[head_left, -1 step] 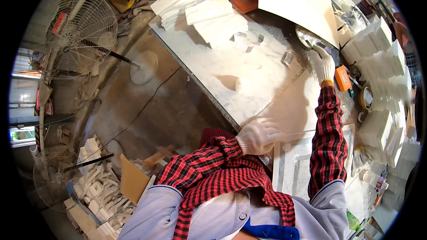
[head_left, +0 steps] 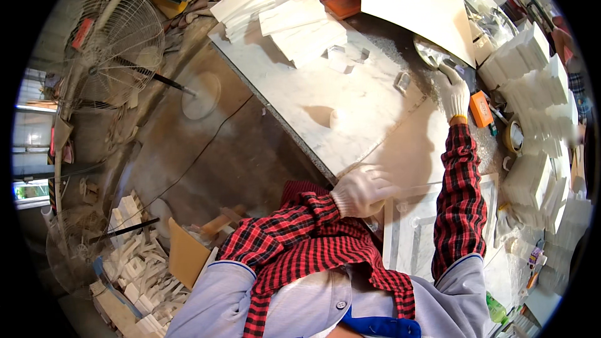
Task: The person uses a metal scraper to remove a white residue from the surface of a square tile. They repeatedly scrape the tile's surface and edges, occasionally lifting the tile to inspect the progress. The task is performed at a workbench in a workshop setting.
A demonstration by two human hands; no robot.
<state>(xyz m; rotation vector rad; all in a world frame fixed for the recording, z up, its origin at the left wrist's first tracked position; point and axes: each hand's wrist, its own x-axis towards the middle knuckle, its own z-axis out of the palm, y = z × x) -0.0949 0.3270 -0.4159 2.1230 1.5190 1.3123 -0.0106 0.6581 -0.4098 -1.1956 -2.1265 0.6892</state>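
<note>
My left hand (head_left: 362, 193), in a white knit glove, is at the near corner of a white marble slab (head_left: 300, 109). Its fingers stretch to the right, slightly blurred, and I see nothing held in them. At the far right my gloved right hand (head_left: 456, 91) reaches to a round dish (head_left: 428, 50). Its fingers curl at the dish's near rim; whatever they pinch is too small to make out. A framed grey-and-white marble panel (head_left: 404, 241) lies between my forearms. On the slab, a small white round piece (head_left: 338, 119) casts a shadow.
Stacks of white tiles (head_left: 307, 28) lie on the slab's far end, near small clear blocks (head_left: 402, 81). A large pale board (head_left: 416, 6) leans behind the dish. An orange box (head_left: 481, 109) and tile stacks (head_left: 526, 181) line the right. Left is a standing fan (head_left: 103, 50).
The whole view has shifted very slightly. Both hands keep the same places and postures.
</note>
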